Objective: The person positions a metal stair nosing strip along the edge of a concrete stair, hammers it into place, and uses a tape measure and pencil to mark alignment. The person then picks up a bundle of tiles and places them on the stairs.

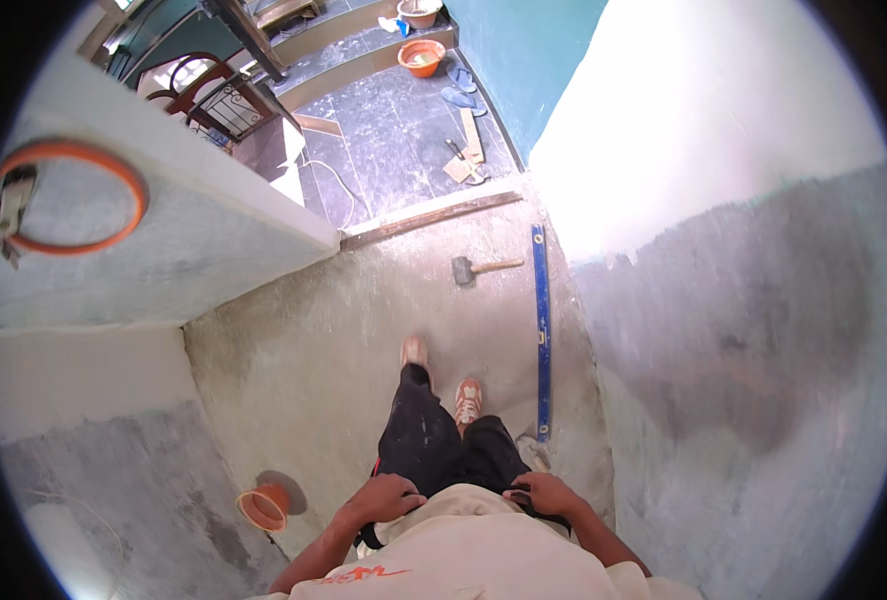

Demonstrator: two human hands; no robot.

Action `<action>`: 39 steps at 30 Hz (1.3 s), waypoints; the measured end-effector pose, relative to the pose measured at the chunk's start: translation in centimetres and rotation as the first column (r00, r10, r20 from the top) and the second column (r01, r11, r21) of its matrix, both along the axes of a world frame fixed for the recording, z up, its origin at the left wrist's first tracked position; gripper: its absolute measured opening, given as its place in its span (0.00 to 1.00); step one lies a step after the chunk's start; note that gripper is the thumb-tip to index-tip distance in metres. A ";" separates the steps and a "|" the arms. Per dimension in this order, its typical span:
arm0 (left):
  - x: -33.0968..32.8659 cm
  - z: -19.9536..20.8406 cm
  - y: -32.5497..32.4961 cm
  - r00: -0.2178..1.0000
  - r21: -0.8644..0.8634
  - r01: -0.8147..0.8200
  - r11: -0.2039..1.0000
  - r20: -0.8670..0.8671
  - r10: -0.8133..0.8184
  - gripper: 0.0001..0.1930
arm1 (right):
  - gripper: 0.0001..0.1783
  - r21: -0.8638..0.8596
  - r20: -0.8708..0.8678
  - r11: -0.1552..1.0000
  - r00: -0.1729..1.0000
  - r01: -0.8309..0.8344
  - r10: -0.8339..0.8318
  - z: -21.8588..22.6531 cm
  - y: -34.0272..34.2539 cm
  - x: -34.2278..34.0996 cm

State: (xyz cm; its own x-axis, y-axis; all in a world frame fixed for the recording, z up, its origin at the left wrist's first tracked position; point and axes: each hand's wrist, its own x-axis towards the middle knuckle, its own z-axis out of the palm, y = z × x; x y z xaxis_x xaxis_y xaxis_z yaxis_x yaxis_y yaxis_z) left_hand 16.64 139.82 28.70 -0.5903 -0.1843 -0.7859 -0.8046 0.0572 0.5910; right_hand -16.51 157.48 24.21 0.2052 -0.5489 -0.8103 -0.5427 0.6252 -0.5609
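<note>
My left hand (389, 497) is at the left side of my waist, fingers curled at the top of my black trousers (419, 435), by the hem of my pale shirt (444, 550). On the other side, my right hand (544, 495) grips the dark cloth at the waist in the same way. The fingertips of both hands are partly hidden in the cloth. Ahead of my feet, a rubber mallet (464, 270) with a wooden handle lies on the floor. A long blue spirit level (542, 330) lies to its right, along the wall.
An orange bucket (264, 508) lies at left. A wooden strip (434, 220) crosses the doorway. Beyond are tools with a wood piece (472, 135), blue slippers (462, 98), an orange basin (422, 58) and steps (354, 60). An orange ring (144, 195) shows against the left wall.
</note>
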 end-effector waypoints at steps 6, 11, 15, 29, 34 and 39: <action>-8.0 -3.1 -17.6 0.996 0.173 0.077 0.982 0.019 -0.082 0.20 | 0.33 0.204 0.013 0.963 0.984 0.174 -0.180 -1.6 -13.8 -4.7; -15.0 -17.4 -41.5 0.960 0.618 -0.230 0.752 0.015 0.281 0.21 | 0.21 0.425 0.143 0.776 0.812 0.467 -0.567 -13.0 -26.7 -8.8; -20.6 -41.0 -54.8 0.723 0.079 -0.680 0.729 -0.094 0.685 0.21 | 0.15 0.137 -0.042 0.564 0.573 0.814 -0.818 -29.8 -39.1 -10.9; -43.6 -92.5 -82.0 0.935 -0.663 -0.318 0.677 -0.102 0.339 0.42 | 0.13 -0.333 -0.182 0.293 0.243 0.896 -0.953 -70.8 -50.3 -10.8; -48.1 -95.7 -83.1 0.880 -0.637 -0.391 0.664 -0.048 0.472 0.56 | 0.14 -0.326 -0.185 0.242 0.189 0.914 -0.964 -71.9 -49.2 -9.5; -48.7 -94.8 -82.0 0.797 -0.468 -0.463 0.752 0.152 0.585 0.41 | 0.14 -0.267 -0.190 0.235 0.188 0.935 -0.964 -71.3 -49.1 -9.7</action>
